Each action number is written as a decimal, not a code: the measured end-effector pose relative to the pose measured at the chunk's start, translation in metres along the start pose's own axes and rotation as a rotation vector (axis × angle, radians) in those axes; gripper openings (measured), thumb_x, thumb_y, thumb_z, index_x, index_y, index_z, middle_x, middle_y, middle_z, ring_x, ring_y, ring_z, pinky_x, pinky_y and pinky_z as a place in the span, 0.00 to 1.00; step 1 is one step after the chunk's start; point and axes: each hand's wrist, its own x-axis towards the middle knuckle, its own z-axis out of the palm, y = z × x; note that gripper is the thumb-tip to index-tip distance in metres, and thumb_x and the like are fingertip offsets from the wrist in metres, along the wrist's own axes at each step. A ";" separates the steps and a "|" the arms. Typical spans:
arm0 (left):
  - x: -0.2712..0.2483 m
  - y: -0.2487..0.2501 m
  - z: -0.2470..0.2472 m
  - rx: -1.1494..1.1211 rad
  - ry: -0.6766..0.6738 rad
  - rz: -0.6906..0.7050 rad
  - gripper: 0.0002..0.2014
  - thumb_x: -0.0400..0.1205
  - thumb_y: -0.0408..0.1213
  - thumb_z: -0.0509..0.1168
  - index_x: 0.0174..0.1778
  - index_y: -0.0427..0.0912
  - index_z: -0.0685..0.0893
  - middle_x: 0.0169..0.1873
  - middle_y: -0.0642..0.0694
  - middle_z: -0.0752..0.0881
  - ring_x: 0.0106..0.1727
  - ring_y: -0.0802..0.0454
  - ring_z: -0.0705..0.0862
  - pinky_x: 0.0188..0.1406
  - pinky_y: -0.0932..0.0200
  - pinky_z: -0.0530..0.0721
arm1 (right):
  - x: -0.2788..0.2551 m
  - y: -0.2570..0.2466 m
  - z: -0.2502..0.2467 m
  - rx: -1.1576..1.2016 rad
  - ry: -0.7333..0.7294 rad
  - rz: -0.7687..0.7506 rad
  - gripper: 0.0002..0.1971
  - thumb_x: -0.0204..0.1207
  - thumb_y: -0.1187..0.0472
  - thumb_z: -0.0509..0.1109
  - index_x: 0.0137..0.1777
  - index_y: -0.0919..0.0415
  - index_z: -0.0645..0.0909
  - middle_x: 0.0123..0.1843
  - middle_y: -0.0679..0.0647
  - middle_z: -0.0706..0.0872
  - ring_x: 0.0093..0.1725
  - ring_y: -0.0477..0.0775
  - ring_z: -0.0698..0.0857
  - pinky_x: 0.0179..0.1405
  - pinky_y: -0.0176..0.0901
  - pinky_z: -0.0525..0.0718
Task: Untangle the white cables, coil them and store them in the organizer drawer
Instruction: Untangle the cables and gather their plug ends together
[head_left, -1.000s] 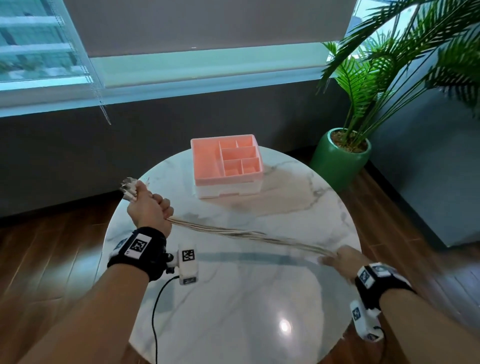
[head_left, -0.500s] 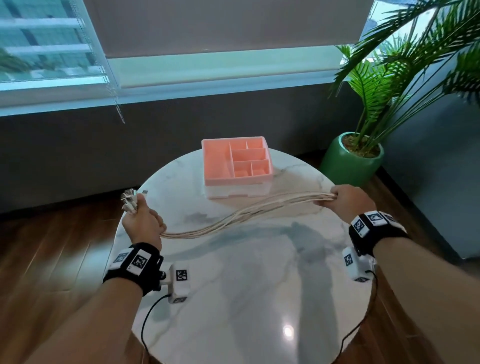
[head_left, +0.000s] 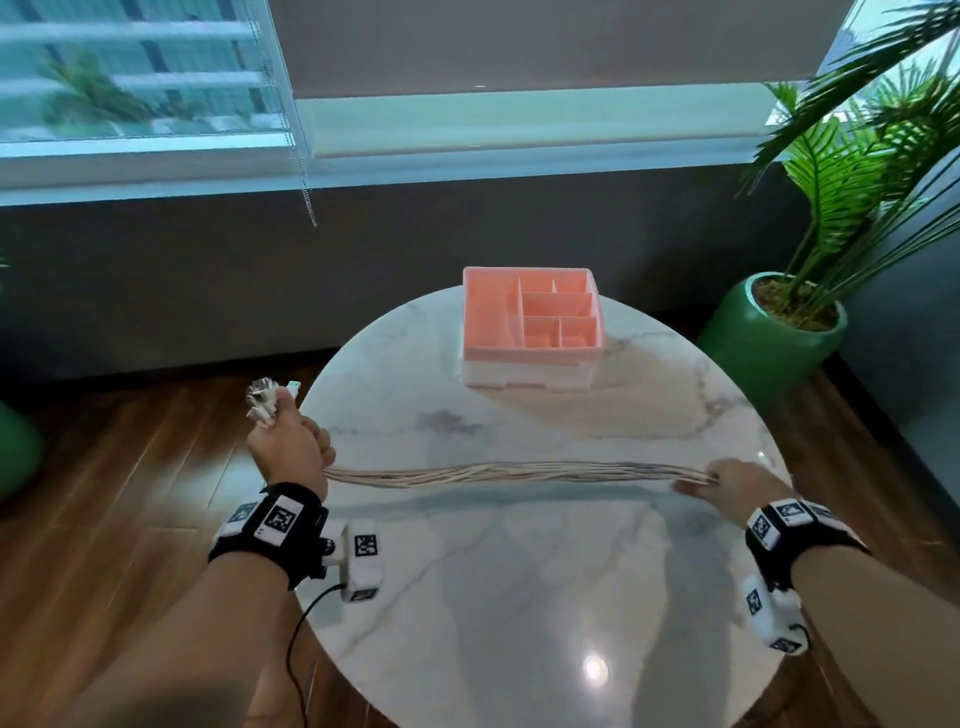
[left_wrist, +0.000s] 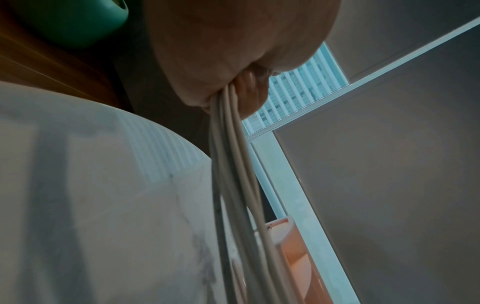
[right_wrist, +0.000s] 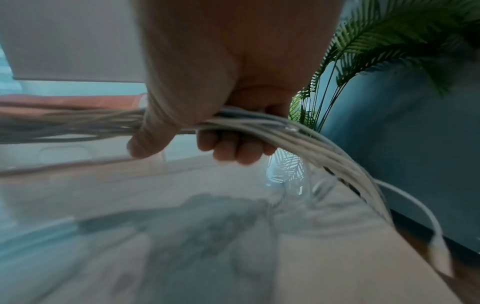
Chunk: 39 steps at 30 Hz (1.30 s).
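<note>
A bundle of several white cables (head_left: 519, 472) stretches almost straight across the round marble table (head_left: 545, 597), just above its top. My left hand (head_left: 291, 447) grips one end at the table's left edge, with the plugs (head_left: 262, 399) sticking out above the fist. In the left wrist view the cables (left_wrist: 233, 164) run down out of the closed palm. My right hand (head_left: 727, 480) holds the bundle near the right edge. In the right wrist view its fingers (right_wrist: 233, 148) curl under the cables (right_wrist: 298, 135), whose loose ends hang off to the right. The pink organizer (head_left: 532, 322) stands at the table's far side.
A palm in a green pot (head_left: 769, 332) stands on the wooden floor right of the table. A dark wall and a window with blinds lie behind. A bead cord (head_left: 306, 171) hangs by the window. Black wires trail from the wrist cameras.
My right hand has drawn back from beside the organizer toward the near right edge, pulling the sagging bundle straight. The left hand has kept its grip and hardly moved.
</note>
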 end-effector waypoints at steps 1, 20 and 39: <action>-0.003 -0.003 0.002 -0.002 -0.016 -0.010 0.19 0.88 0.51 0.64 0.35 0.47 0.69 0.23 0.50 0.68 0.14 0.58 0.65 0.17 0.70 0.60 | 0.000 0.003 -0.008 -0.024 0.047 0.044 0.28 0.73 0.27 0.66 0.38 0.56 0.79 0.35 0.53 0.83 0.36 0.57 0.81 0.42 0.46 0.80; -0.031 -0.009 0.025 0.040 -0.200 -0.125 0.22 0.89 0.50 0.63 0.33 0.48 0.65 0.20 0.53 0.65 0.14 0.58 0.60 0.16 0.70 0.57 | 0.002 -0.056 0.008 -0.172 -0.174 -0.005 0.41 0.56 0.26 0.76 0.65 0.47 0.75 0.72 0.56 0.77 0.70 0.64 0.77 0.68 0.53 0.74; -0.037 -0.015 0.004 -0.229 -0.215 -0.345 0.19 0.92 0.46 0.59 0.35 0.46 0.71 0.19 0.52 0.68 0.17 0.55 0.70 0.26 0.58 0.79 | -0.057 -0.266 0.018 0.150 -0.155 -0.799 0.17 0.87 0.43 0.59 0.46 0.56 0.77 0.38 0.52 0.79 0.40 0.58 0.79 0.39 0.50 0.74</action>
